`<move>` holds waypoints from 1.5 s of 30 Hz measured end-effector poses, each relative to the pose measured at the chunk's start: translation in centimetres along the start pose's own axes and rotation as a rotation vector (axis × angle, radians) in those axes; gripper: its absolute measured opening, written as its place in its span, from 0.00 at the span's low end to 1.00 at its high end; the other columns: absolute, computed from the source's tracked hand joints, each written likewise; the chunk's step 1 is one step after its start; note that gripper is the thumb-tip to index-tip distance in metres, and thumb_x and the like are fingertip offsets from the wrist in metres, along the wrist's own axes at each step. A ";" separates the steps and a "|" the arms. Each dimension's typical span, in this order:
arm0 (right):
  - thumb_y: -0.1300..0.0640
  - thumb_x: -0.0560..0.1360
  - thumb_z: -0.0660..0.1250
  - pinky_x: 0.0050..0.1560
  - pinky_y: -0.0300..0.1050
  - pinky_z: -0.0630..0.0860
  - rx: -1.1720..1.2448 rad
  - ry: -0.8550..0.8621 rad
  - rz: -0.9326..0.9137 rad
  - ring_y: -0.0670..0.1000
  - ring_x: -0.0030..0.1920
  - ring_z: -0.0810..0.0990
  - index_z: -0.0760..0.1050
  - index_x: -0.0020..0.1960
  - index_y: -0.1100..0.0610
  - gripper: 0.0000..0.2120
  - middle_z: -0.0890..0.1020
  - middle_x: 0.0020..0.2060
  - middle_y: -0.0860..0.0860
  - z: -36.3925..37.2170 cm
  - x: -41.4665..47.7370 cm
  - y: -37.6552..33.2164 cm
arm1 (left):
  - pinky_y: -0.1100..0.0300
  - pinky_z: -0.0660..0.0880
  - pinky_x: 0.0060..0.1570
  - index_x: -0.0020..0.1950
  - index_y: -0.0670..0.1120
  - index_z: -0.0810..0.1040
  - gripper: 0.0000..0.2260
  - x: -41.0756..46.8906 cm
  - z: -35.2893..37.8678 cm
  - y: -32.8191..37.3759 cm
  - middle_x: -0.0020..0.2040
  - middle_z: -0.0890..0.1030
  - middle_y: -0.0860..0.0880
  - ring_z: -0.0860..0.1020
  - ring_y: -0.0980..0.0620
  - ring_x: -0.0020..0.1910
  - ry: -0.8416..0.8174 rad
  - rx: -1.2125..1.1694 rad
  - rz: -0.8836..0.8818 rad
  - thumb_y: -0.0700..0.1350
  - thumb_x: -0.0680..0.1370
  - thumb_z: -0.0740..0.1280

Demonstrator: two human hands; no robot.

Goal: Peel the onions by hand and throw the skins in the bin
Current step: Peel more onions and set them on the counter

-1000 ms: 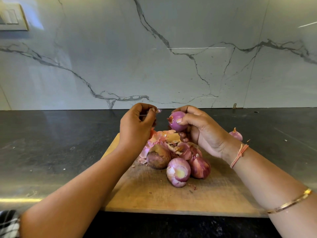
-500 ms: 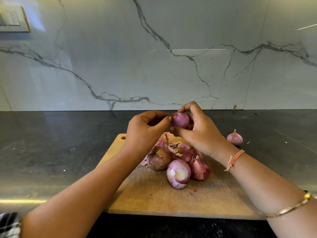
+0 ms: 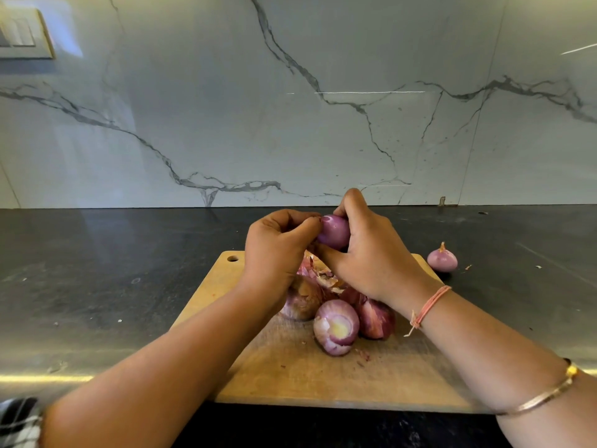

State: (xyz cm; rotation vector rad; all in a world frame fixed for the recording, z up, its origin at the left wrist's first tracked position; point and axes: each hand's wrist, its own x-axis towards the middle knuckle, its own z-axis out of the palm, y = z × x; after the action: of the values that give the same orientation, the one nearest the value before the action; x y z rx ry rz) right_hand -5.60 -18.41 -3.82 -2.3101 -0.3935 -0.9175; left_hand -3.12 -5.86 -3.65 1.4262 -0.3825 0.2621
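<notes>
A dark stone countertop (image 3: 97, 286) carried a wooden cutting board (image 3: 290, 376) lying flat at its front edge. Near the board's centre sat a half-peeled onion (image 3: 336, 331), with a red-skinned onion (image 3: 376, 321) touching it at 3 o'clock, a brownish onion (image 3: 300, 302) at 10 o'clock and loose skins (image 3: 323, 276) heaped at 12. Off the board, at 2 o'clock, a lone onion (image 3: 442, 260) rested on the bare counter, with a skin fleck (image 3: 467, 268) just beside it.
</notes>
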 end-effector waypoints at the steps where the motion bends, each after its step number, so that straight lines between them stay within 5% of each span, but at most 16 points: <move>1: 0.54 0.71 0.74 0.30 0.41 0.66 -0.007 -0.001 -0.005 0.47 0.32 0.74 0.61 0.47 0.55 0.20 0.74 0.33 0.46 0.0 0.0 -0.1 | 0.69 0.72 0.31 0.32 0.46 0.79 0.11 0.0 0.0 0.0 0.27 0.80 0.55 0.76 0.61 0.29 0.005 0.000 0.001 0.34 0.73 0.68; 8: 0.53 0.70 0.74 0.30 0.47 0.70 -0.001 0.023 -0.016 0.51 0.32 0.75 0.62 0.47 0.57 0.21 0.74 0.33 0.47 0.1 -0.1 -0.6 | 0.67 0.76 0.35 0.35 0.47 0.81 0.10 0.0 -0.2 0.3 0.30 0.81 0.54 0.79 0.59 0.33 0.014 0.082 0.096 0.34 0.73 0.69; 16: 0.56 0.70 0.74 0.29 0.39 0.68 0.147 0.015 0.043 0.47 0.30 0.72 0.63 0.47 0.59 0.20 0.74 0.33 0.49 0.1 -0.1 -0.3 | 0.70 0.74 0.34 0.36 0.50 0.81 0.09 0.1 -0.5 0.3 0.29 0.81 0.58 0.79 0.63 0.31 0.010 0.215 0.205 0.37 0.73 0.70; 25: 0.58 0.67 0.77 0.42 0.48 0.76 0.462 -0.050 0.250 0.49 0.39 0.77 0.71 0.48 0.60 0.17 0.81 0.42 0.57 -0.3 0.2 -0.4 | 0.72 0.69 0.27 0.36 0.51 0.81 0.10 0.5 -1.0 0.3 0.26 0.79 0.61 0.74 0.64 0.26 -0.003 0.301 0.262 0.37 0.74 0.69; 32: 0.61 0.70 0.69 0.24 0.36 0.67 0.912 -0.138 0.436 0.49 0.26 0.70 0.79 0.44 0.60 0.03 0.78 0.34 0.56 -1.3 0.6 -0.6 | 0.64 0.77 0.37 0.38 0.51 0.81 0.10 0.9 -1.4 0.3 0.32 0.82 0.58 0.80 0.57 0.35 -0.007 0.303 0.280 0.38 0.74 0.69; 37: 0.54 0.70 0.65 0.24 0.36 0.69 1.016 -0.223 0.503 0.49 0.24 0.73 0.76 0.47 0.61 0.11 0.79 0.34 0.57 -1.4 0.7 -0.7 | 0.61 0.79 0.41 0.39 0.48 0.81 0.08 0.9 -1.4 0.2 0.35 0.83 0.53 0.81 0.54 0.37 -0.027 0.276 0.253 0.36 0.75 0.68; 40: 0.57 0.73 0.65 0.28 0.38 0.75 1.099 -0.210 0.497 0.51 0.28 0.78 0.72 0.53 0.60 0.10 0.79 0.39 0.60 -1.1 0.8 -0.6 | 0.51 0.81 0.46 0.40 0.46 0.82 0.06 1.0 -1.4 0.0 0.37 0.84 0.48 0.83 0.47 0.41 -0.008 0.226 0.198 0.37 0.76 0.68; 45: 0.63 0.77 0.63 0.32 0.38 0.71 1.085 -0.112 0.504 0.48 0.32 0.75 0.77 0.56 0.55 0.10 0.79 0.44 0.53 -1.0 1.0 0.0 | 0.56 0.80 0.44 0.40 0.47 0.81 0.06 0.9 -1.3 0.2 0.36 0.83 0.50 0.81 0.54 0.38 -0.001 0.206 0.169 0.39 0.76 0.69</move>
State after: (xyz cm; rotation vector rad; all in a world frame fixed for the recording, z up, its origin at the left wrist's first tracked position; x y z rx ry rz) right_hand -5.42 -19.01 -2.51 -1.3364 -0.2363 -0.1979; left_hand -2.30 -4.54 -3.24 1.5974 -0.4889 0.4488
